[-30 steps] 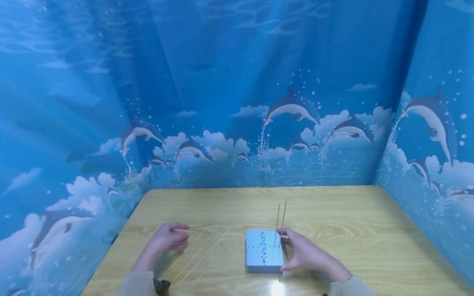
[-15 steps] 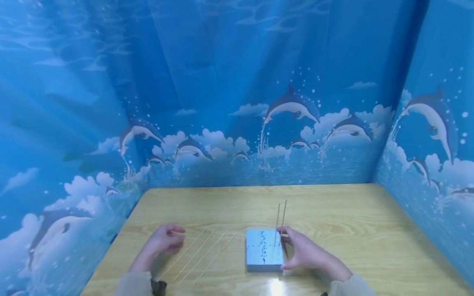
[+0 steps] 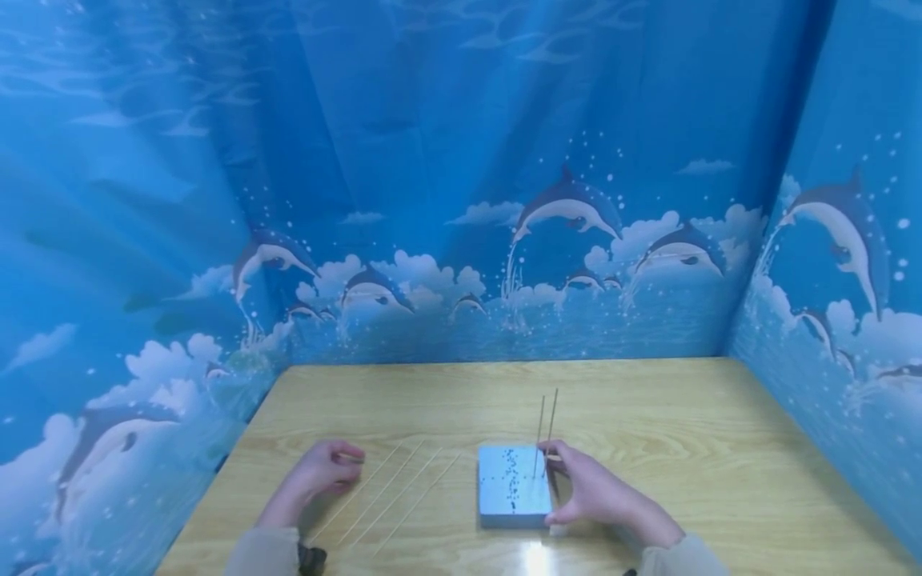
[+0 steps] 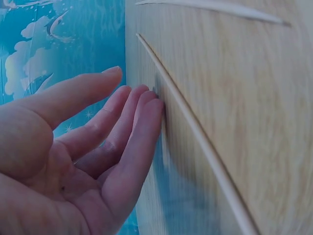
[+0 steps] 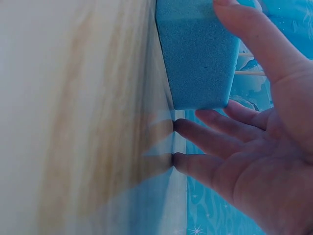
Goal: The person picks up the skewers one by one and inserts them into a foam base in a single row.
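Note:
A light blue foam block (image 3: 495,502) with dark dots across its top lies on the table, two thin sticks (image 3: 539,436) standing upright near its right edge. My right hand (image 3: 594,492) holds the block's right side between thumb and fingers; in the right wrist view the thumb lies on one end of the block (image 5: 198,63) and fingertips meet the other. Several thin wooden sticks (image 3: 397,498) lie slanted and roughly parallel left of the block. Just left of them, my left hand (image 3: 320,474) hovers with relaxed, bent fingers and nothing in it, beside one stick (image 4: 195,127) in the left wrist view.
The wood-grain table (image 3: 648,408) reaches back to a blue curtain (image 3: 432,160) printed with dolphins and clouds, which also stands along the left and right sides. Dark bands show at the sleeve cuffs.
My left hand has shifted slightly, first left and then a little back to the right, its fingers drawn closer together. The right hand, block and sticks have stayed put.

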Demonstrator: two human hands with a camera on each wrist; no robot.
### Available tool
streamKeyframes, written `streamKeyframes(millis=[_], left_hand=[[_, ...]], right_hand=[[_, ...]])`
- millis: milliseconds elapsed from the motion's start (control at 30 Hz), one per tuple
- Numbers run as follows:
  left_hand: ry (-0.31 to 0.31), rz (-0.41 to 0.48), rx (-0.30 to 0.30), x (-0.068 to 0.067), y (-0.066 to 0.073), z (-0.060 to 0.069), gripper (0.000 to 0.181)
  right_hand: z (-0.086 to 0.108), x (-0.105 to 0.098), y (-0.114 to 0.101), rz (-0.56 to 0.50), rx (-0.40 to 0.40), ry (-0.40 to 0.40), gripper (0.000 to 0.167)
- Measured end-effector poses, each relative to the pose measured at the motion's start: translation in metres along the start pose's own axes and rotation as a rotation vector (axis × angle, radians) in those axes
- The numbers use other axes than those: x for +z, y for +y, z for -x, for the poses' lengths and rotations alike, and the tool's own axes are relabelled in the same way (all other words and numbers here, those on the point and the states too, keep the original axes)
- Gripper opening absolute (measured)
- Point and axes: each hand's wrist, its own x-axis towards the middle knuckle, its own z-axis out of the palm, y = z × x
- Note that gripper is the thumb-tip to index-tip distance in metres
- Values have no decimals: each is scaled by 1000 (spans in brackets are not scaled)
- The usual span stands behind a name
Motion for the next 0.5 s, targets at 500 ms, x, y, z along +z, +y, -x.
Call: streamKeyframes(millis=[500], left_hand=[[47, -169, 1, 10, 7, 2, 34]], right_hand=[[0, -1, 0, -9, 9, -11, 106]])
